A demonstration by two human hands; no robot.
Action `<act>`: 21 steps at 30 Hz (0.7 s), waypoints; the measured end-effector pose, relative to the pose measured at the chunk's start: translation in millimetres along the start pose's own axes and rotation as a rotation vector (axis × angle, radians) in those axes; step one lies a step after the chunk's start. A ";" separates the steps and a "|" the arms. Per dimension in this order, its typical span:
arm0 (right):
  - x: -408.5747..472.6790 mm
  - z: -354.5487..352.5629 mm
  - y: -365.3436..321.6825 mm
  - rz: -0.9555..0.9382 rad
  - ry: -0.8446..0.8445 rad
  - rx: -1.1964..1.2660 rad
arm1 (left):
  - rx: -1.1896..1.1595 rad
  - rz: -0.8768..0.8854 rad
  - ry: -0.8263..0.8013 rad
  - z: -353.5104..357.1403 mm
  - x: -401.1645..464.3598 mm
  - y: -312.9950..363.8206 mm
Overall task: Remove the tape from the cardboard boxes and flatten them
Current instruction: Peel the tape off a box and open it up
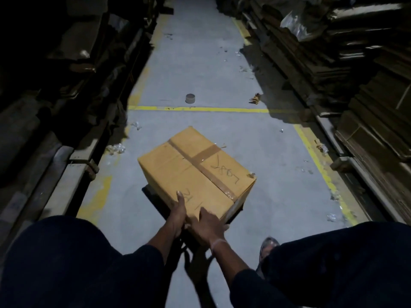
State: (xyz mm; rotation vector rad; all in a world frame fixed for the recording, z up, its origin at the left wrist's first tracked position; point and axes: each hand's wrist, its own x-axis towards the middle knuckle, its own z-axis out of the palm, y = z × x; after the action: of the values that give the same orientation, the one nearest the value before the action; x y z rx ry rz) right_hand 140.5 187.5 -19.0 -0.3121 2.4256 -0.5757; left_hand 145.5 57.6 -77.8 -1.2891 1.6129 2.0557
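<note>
— What takes up most of the view beyond the hands?
— A smooth grey concrete floor (200,63), matte, marked with worn yellow painted lines (200,109). Out to either side of the hands rise dark stacks of flattened cardboard (367,90), their ridged edges layered like slabs.

— And the task's thing?
— A rectangular cardboard box (195,170), tan and smooth-faced, sits directly ahead of the hands, its near corner between them. It looks tilted, with a dark shadow under its near edge. Glossy brown packing tape (205,166) runs the length of its top seam, crossed by a second strip; it is still stuck down. Handwritten marks sit on the top panel.

— How do the hands stand?
— Close together, almost touching. The left hand (179,215) lies against the box's near left side, fingers extended along the cardboard. The right hand (208,225) lies over the near corner, fingers spread flat. Neither clearly curls round anything.

— Smaller things?
— Past the box, well beyond the hands, a short grey cylinder (190,98) stands on the floor. Right of it lies a crumpled brown tape scrap (255,99). Crinkled clear plastic bits (115,148) lie to the left of the box.
</note>
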 end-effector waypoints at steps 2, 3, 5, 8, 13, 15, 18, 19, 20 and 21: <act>-1.7 23.4 21.8 -0.147 0.049 -0.184 | 0.141 0.093 0.035 -8.2 -3.3 4.0; -1.9 28.2 25.9 -0.200 0.062 -0.204 | 0.213 0.147 0.039 -7.9 -10.9 8.2; 1.7 27.0 24.9 -0.217 0.079 -0.116 | 0.365 0.195 0.016 -4.4 -12.6 8.4; 15.1 11.7 24.4 -0.203 0.162 -0.009 | 0.518 0.245 -0.016 4.6 -17.8 8.7; 59.3 -20.0 46.6 -0.099 0.150 -0.191 | 0.720 0.289 0.047 8.8 -7.0 4.4; 69.3 -29.7 51.6 -0.110 0.061 -0.304 | 0.814 0.314 0.062 14.4 -6.0 -0.1; 79.4 -34.5 54.5 -0.173 0.084 -0.444 | 1.026 0.342 0.101 19.2 -7.5 -3.0; 86.3 -35.0 54.7 -0.185 0.130 -0.477 | 1.068 0.355 0.107 19.4 -5.1 -3.4; 94.0 -37.7 53.6 -0.175 0.180 -0.485 | 1.102 0.359 0.108 18.6 -3.6 -2.5; 103.7 -41.4 52.8 -0.152 0.220 -0.473 | 1.143 0.358 0.111 17.7 -0.2 -1.8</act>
State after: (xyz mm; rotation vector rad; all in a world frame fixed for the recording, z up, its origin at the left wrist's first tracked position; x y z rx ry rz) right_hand 29.6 210.8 -68.0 -0.6629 2.7514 -0.0904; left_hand 138.1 73.8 -78.7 -0.6921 2.5680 0.7852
